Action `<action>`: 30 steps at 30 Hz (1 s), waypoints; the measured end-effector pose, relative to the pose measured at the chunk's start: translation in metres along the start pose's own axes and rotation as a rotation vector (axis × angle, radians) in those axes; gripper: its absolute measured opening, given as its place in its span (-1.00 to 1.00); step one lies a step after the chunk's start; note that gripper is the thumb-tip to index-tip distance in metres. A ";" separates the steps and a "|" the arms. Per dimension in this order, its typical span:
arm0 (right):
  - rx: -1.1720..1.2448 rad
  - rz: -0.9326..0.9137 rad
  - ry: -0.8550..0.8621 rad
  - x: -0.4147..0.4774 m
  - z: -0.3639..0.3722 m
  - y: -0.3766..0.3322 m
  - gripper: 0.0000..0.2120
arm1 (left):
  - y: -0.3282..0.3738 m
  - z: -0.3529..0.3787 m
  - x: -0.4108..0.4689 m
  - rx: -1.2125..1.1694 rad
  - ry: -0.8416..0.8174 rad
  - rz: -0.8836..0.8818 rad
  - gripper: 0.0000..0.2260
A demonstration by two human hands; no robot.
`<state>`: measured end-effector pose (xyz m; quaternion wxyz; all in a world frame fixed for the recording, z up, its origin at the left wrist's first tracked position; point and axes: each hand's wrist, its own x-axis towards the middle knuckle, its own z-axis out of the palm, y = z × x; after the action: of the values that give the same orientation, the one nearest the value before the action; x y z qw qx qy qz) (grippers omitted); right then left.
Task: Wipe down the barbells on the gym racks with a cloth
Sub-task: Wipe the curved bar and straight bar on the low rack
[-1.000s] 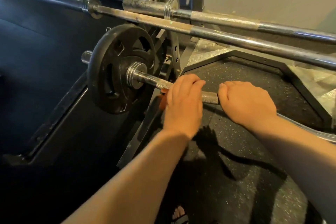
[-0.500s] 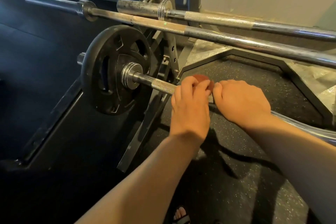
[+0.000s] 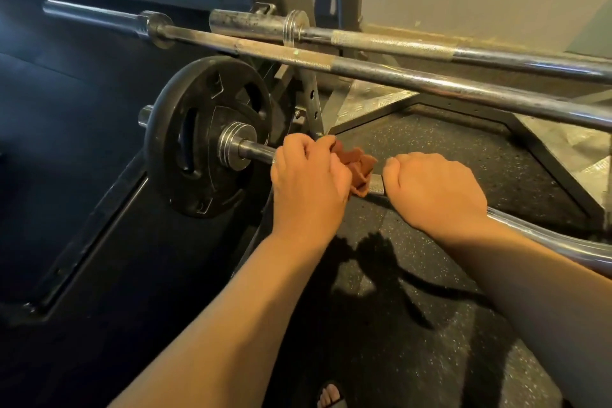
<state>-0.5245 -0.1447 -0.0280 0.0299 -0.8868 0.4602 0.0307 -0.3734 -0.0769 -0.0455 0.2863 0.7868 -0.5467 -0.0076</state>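
On the knurled barbell (image 3: 376, 184), left hand (image 3: 309, 182) grasps crumpled orange cloth (image 3: 356, 164), right hand (image 3: 433, 190) grasps steel.

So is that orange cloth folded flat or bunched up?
Bunched up: the cloth sticks out crumpled from the left hand gripping it on the lowest barbell.

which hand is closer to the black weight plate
Left. The left hand grips the cloth on the loaded barbell, close beside the weight plate; the right hand holds the same bar farther along, past the cloth.
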 end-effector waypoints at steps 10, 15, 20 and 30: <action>0.222 0.102 0.024 0.002 0.006 0.003 -0.76 | -0.007 0.005 0.002 -0.008 -0.128 0.317 -0.79; 0.346 0.210 0.066 0.003 0.014 0.001 -0.70 | 0.014 0.015 -0.006 -0.194 0.063 -0.133 -0.85; 0.702 0.486 0.121 0.014 0.011 0.014 -0.68 | 0.042 0.024 -0.021 -0.195 -0.128 0.134 -0.86; 0.629 0.422 0.100 0.017 0.018 0.016 -0.66 | 0.052 0.032 -0.019 -0.174 -0.081 -0.037 -0.86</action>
<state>-0.5284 -0.1661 -0.0479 0.2712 -0.7203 0.6206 -0.1500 -0.4359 -0.0875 -0.0540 0.3307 0.7680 -0.5407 -0.0922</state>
